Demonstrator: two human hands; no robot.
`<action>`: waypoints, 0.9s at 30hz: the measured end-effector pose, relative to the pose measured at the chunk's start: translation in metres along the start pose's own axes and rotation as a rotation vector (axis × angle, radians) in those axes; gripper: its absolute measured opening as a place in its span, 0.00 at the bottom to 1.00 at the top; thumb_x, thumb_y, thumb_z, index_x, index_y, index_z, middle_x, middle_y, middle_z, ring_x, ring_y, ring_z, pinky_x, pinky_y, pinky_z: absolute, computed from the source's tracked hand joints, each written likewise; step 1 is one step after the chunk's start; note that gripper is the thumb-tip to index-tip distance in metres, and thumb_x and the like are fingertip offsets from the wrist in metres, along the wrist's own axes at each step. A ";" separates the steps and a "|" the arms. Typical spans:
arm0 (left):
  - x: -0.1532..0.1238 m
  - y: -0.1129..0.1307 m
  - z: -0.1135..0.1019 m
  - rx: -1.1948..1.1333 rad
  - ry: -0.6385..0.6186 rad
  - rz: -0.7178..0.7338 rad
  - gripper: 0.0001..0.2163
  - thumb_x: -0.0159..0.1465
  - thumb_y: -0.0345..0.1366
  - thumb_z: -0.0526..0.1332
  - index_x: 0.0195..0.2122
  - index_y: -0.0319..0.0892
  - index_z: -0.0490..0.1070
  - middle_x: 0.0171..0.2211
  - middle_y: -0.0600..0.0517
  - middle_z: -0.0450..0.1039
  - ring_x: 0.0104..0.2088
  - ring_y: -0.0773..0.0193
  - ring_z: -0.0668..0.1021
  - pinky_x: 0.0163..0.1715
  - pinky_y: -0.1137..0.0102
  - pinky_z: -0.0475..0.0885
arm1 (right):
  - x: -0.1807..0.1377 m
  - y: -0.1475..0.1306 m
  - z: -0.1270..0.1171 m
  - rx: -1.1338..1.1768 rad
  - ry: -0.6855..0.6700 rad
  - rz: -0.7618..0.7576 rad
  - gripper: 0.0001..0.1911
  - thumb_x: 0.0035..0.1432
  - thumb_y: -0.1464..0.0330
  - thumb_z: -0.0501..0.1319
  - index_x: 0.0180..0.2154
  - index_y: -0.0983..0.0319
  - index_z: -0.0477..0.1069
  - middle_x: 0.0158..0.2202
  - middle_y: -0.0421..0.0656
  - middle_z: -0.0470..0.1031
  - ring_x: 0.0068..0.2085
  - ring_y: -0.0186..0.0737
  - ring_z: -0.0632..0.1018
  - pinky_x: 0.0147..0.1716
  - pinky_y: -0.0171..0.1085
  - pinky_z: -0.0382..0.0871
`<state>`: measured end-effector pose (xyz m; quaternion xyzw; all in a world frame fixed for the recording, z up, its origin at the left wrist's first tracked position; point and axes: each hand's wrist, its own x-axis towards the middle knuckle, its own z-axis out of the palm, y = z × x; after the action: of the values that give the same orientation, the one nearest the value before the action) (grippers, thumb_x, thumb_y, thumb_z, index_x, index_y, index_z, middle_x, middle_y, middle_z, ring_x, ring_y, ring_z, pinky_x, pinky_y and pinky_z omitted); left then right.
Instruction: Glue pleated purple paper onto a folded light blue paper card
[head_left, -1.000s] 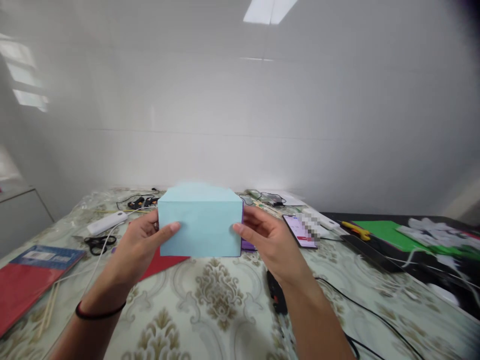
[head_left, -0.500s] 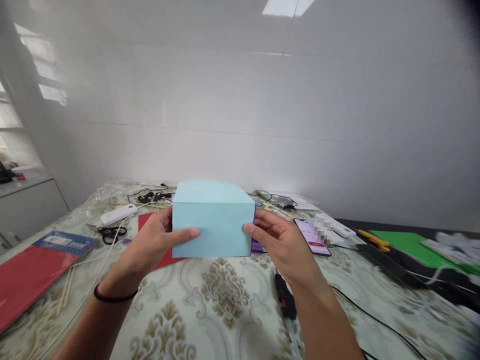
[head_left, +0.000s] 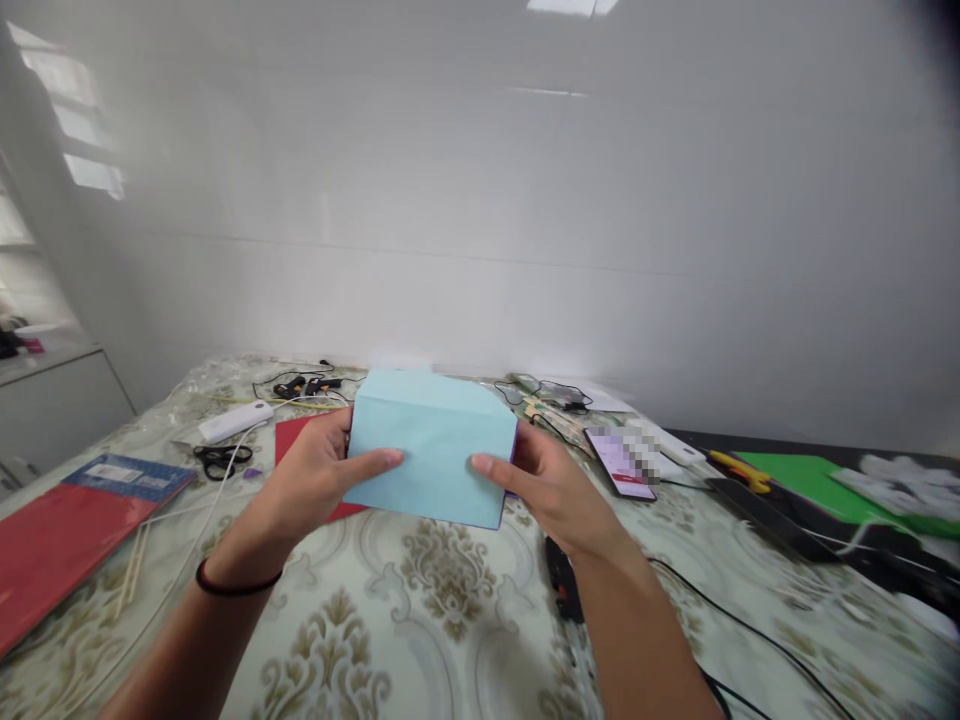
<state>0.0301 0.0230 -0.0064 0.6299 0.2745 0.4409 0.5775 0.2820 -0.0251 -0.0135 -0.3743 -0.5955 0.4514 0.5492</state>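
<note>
A light blue paper box [head_left: 431,450] is held up in front of me above the table, tilted a little down to the right. My left hand [head_left: 311,480] grips its left end, thumb across the front face. My right hand [head_left: 551,485] grips the right end, thumb on the front. A thin purple edge shows along the box's right and lower side. A black band circles my left wrist.
Under the box lies a red sheet [head_left: 300,445]. A patterned cloth [head_left: 420,620] covers the table. At left: red paper pack [head_left: 52,540], thin sticks, scissors [head_left: 217,460], white power bank [head_left: 234,420]. At right: phone [head_left: 621,462], black cable [head_left: 735,625], green sheet [head_left: 810,480].
The box has tipped, its right end lower than before. My right thumb has slid further onto the front face. The view has shifted slightly.
</note>
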 end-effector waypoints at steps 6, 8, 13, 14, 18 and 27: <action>-0.003 0.000 -0.005 0.291 0.121 0.236 0.08 0.60 0.39 0.75 0.39 0.46 0.85 0.38 0.51 0.87 0.39 0.53 0.86 0.43 0.60 0.83 | 0.003 0.008 -0.021 -0.019 -0.039 -0.027 0.38 0.46 0.56 0.81 0.58 0.52 0.75 0.61 0.47 0.79 0.61 0.56 0.78 0.55 0.49 0.76; -0.005 0.005 -0.008 0.425 0.108 0.340 0.03 0.60 0.38 0.74 0.31 0.47 0.85 0.34 0.52 0.86 0.38 0.52 0.85 0.45 0.58 0.82 | 0.006 0.014 -0.036 0.058 -0.112 -0.024 0.46 0.38 0.51 0.83 0.59 0.51 0.75 0.65 0.48 0.75 0.66 0.60 0.74 0.55 0.50 0.76; -0.005 0.011 -0.013 0.547 -0.024 0.615 0.05 0.65 0.43 0.72 0.33 0.53 0.87 0.51 0.48 0.85 0.57 0.46 0.82 0.66 0.47 0.68 | 0.013 0.021 -0.037 0.277 -0.135 0.224 0.35 0.61 0.39 0.65 0.61 0.50 0.74 0.65 0.47 0.76 0.60 0.52 0.79 0.53 0.49 0.76; -0.004 0.009 -0.014 0.558 -0.042 0.637 0.04 0.66 0.42 0.71 0.36 0.54 0.87 0.57 0.48 0.82 0.59 0.47 0.80 0.68 0.46 0.67 | 0.013 0.020 -0.030 0.290 -0.171 0.269 0.34 0.62 0.40 0.64 0.62 0.51 0.74 0.62 0.48 0.78 0.58 0.51 0.81 0.53 0.48 0.76; 0.001 0.001 -0.020 0.676 -0.089 0.653 0.07 0.69 0.36 0.69 0.40 0.57 0.87 0.69 0.53 0.70 0.66 0.50 0.74 0.67 0.49 0.69 | 0.013 0.014 -0.007 0.246 -0.101 0.177 0.31 0.56 0.56 0.77 0.59 0.50 0.74 0.55 0.43 0.82 0.53 0.46 0.82 0.50 0.42 0.77; -0.005 0.013 -0.017 0.762 0.207 0.555 0.10 0.73 0.37 0.59 0.53 0.49 0.76 0.53 0.47 0.78 0.55 0.53 0.79 0.57 0.56 0.72 | 0.011 0.009 -0.009 -0.079 0.293 -0.065 0.34 0.56 0.60 0.73 0.63 0.50 0.68 0.42 0.40 0.78 0.39 0.44 0.79 0.42 0.42 0.77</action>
<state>0.0112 0.0246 0.0039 0.7989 0.2941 0.5068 0.1357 0.2893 -0.0110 -0.0188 -0.4379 -0.5380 0.3502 0.6294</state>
